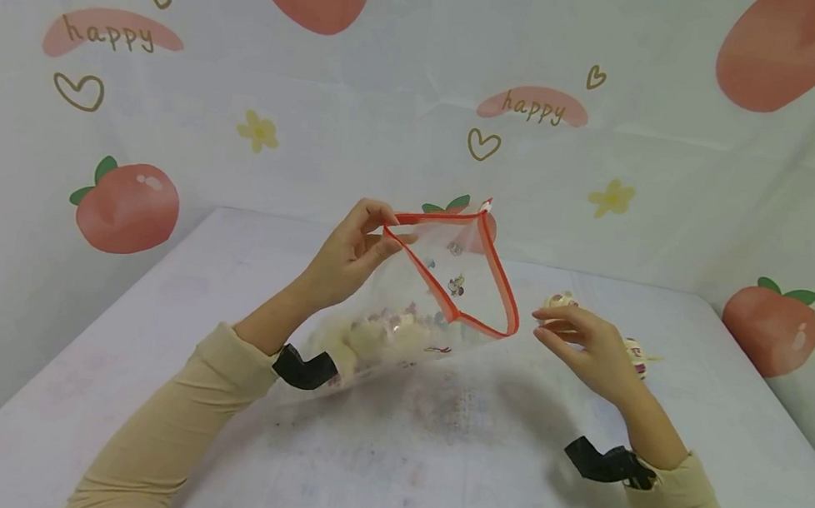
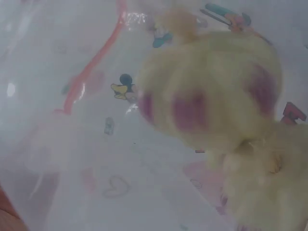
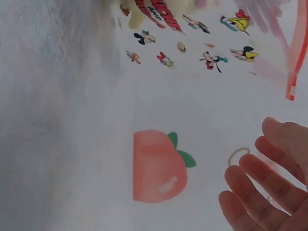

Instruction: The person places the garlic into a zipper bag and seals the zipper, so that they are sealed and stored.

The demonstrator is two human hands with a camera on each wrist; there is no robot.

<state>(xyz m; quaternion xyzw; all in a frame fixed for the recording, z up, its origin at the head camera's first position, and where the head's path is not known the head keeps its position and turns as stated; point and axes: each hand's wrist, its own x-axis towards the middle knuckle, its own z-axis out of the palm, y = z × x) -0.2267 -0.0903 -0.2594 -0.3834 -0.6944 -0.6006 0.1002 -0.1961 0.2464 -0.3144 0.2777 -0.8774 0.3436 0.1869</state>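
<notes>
My left hand point(image 1: 348, 257) pinches the upper left rim of a clear zip bag point(image 1: 414, 292), thumb and fingers on its red zip edge. The bag's mouth gapes toward the right, with a zip slider at the top corner. Several garlic bulbs point(image 1: 368, 338) lie inside, low in the bag; the left wrist view shows a pale bulb with purple patches point(image 2: 207, 96) through the printed plastic. My right hand point(image 1: 588, 350) hovers to the right of the mouth, fingers loosely bent and holding nothing. Just behind it, a garlic bulb point(image 1: 561, 299) shows above the fingers.
Another garlic bulb point(image 1: 637, 360) lies partly hidden behind my right hand. A white cloth covers the table point(image 1: 428, 474), and a backdrop point(image 1: 378, 116) with printed fruit, hearts and words stands behind. Black wrist mounts point(image 1: 305, 368) sit on both forearms.
</notes>
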